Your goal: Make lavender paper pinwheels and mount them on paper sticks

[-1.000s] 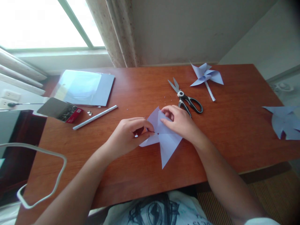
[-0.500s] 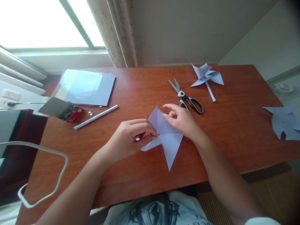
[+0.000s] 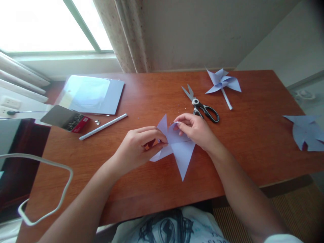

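Observation:
A cut sheet of pale paper point(image 3: 182, 157) lies near the front of the desk, slit into pointed pinwheel blades. Thumb and fingers of my left hand point(image 3: 141, 143) are pinched on the paper close to its centre; part of that blade is hidden under them. With its thumb and index finger, my right hand point(image 3: 194, 130) grips the upper blade's corner, which curls up off the desk. Just beyond my right hand lie scissors point(image 3: 195, 101) with black-and-grey handles, their blades apart.
A finished paper pinwheel point(image 3: 224, 82) lies at the back right, another cut sheet point(image 3: 307, 133) at the right edge. On the left are a rolled paper stick point(image 3: 103, 127), an opened box of thumbtacks point(image 3: 73, 122), loose tacks point(image 3: 97, 122), a folder point(image 3: 96, 96) and a white cable point(image 3: 68, 175).
My right hand has taken hold of the upper blade's corner and lifted it, curling it toward the centre. My left hand stays pinched at the middle of the paper.

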`<state>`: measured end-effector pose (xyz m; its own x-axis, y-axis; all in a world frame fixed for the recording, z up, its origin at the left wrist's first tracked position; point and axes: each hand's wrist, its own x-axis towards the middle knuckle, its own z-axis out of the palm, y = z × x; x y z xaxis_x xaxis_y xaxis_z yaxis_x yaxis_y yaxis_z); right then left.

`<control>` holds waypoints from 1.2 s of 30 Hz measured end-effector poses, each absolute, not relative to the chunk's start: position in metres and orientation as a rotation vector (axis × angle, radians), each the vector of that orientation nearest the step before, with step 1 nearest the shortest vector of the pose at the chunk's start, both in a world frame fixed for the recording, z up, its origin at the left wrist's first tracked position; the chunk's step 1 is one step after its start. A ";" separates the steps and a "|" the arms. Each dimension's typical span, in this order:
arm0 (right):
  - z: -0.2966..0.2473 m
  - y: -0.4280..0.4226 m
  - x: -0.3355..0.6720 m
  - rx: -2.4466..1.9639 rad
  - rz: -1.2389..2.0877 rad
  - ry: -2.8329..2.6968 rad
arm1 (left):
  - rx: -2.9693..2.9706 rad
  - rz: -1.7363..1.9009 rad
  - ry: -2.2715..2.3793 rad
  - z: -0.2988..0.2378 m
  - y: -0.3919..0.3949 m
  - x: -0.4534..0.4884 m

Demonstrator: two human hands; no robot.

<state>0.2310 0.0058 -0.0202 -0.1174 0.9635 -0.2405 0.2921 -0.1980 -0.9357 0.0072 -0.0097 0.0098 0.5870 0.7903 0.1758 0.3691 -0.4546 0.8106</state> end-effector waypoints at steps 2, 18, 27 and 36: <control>-0.019 0.007 0.232 -1.501 1.323 -1.408 | 2.041 0.724 0.931 0.010 -0.009 0.007; -0.013 0.000 0.227 -1.295 1.609 -1.255 | 1.233 0.680 0.985 -0.004 -0.002 0.004; -0.008 -0.008 0.215 -1.250 1.533 -1.366 | 1.372 0.663 1.027 -0.004 -0.005 0.005; -0.005 -0.011 0.216 -1.156 1.382 -1.434 | 1.710 0.789 0.902 -0.005 -0.003 0.003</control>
<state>0.2159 -0.0107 -0.0051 -0.2479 0.9680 -0.0395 0.0754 -0.0213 -0.9969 0.0028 -0.0028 -0.0052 0.5078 0.8570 0.0872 0.2002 -0.2159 0.9557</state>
